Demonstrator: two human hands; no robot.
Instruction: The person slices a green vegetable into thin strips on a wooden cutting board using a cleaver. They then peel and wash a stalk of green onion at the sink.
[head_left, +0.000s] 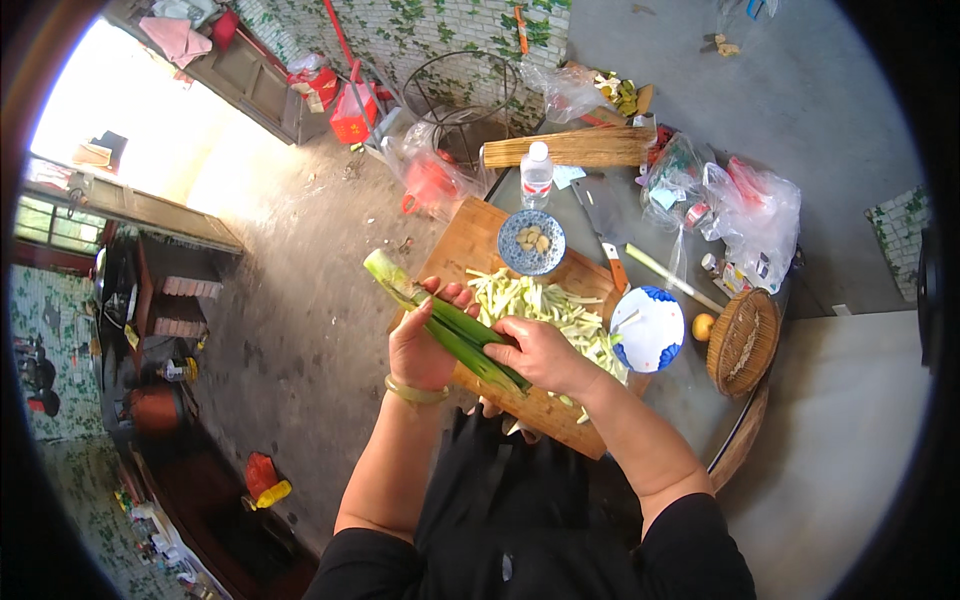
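Note:
A thick green stalk with leaf sheaths (457, 330) lies across my left hand (420, 337), its pale end pointing up and left. My right hand (540, 356) grips the darker green part nearer its lower end. Beneath and beyond the hands is a wooden cutting board (454, 251), with a heap of pale green cut strips (517, 300) on it. On the board's far part stands a blue patterned bowl (508, 255) holding peeled garlic-like cloves (532, 239). A white plate with blue edging (646, 330) is right of the strips.
Behind the board are a capped clear bottle (536, 180), a cleaver (600, 210) with its wooden handle towards me, and a straw broom head (570, 146). To the right lie a pale stalk (671, 276), a wicker basket (742, 341), a round orange fruit (703, 327) and plastic bags (757, 217).

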